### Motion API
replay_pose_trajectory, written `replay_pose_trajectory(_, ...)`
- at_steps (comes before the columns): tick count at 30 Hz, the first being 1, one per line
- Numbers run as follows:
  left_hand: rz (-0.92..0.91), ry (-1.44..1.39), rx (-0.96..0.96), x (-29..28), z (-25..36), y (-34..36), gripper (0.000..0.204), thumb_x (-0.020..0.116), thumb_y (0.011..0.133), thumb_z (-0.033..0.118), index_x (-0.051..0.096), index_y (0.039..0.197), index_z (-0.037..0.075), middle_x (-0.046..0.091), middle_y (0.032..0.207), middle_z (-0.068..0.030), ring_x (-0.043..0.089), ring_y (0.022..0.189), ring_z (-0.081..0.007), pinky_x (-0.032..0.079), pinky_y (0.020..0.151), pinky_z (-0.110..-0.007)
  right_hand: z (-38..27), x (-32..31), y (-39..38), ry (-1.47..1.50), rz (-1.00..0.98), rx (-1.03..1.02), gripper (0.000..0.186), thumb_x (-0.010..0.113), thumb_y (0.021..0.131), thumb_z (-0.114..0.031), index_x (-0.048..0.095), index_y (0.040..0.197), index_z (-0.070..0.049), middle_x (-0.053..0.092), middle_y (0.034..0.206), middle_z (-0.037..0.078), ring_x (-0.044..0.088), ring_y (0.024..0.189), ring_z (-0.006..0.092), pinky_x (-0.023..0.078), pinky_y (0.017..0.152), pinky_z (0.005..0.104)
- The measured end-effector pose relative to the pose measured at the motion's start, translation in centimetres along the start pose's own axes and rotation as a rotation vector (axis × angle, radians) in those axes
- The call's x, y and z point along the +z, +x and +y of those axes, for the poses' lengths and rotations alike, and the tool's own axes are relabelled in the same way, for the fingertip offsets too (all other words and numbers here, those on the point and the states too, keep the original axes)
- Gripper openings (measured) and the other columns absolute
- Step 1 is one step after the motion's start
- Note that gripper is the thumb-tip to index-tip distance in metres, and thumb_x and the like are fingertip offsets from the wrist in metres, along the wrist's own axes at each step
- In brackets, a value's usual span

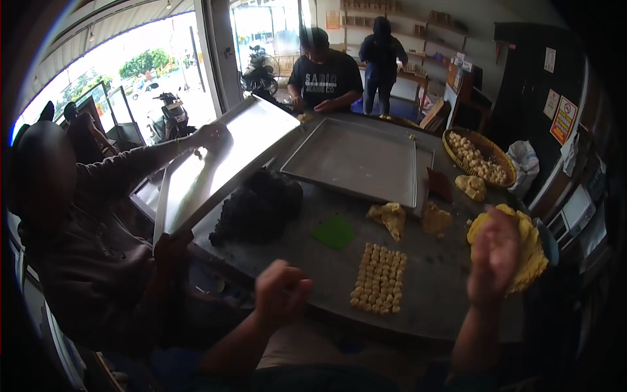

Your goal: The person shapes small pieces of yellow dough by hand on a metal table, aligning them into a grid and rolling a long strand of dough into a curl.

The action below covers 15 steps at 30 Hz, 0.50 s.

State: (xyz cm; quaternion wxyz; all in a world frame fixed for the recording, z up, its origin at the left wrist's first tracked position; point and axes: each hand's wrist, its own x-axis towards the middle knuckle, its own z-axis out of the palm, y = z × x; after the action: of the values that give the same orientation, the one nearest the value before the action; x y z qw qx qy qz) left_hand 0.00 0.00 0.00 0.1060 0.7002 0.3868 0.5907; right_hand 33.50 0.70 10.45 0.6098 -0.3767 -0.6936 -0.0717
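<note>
Dough balls (379,279) sit at five o'clock on the tabletop (439,282); from them, metal tray (356,160) twelve, yellow dough (530,251) three. Right hand (493,258): fingers apart; left hand (281,291): curled, cannot tell if together.

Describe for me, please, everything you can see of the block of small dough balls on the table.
The block of small dough balls lies on the dark tabletop, between the person's left hand and right hand, with neither touching it. The balls are pale yellow, roundish and closely packed in fairly regular rows, forming a rough rectangle, longer away from the person than across. They look like soft dough; whether neighbouring balls stick together is too small to tell.
</note>
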Motion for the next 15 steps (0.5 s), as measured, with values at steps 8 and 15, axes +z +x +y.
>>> replay_pose_trajectory(8,-0.426,0.515,-0.044,4.7,-13.7,-8.7,0.024,0.065,0.097,0.030,0.064,0.079,0.014,0.062,0.074,-0.0050,0.068,0.074,-0.0256,0.054,0.063,-0.035,28.8,18.8,-8.9,-0.431,-0.275,0.361,0.034,0.071,0.095,-0.023,0.068,0.124,-0.005,0.063,0.110,0.011,0.063,0.102,0.0277,0.051,0.091,0.0410)
replay_pose_trajectory(15,-0.499,0.478,-0.045,3.0,-14.3,-9.5,0.016,0.070,0.092,0.026,0.064,0.087,0.013,0.061,0.080,-0.0063,0.068,0.077,-0.0278,0.055,0.067,-0.043,26.5,20.8,-11.6,-0.609,-0.576,0.161,0.048,0.071,0.092,-0.031,0.064,0.129,-0.001,0.059,0.125,0.016,0.057,0.118,0.0353,0.049,0.100,0.0470)
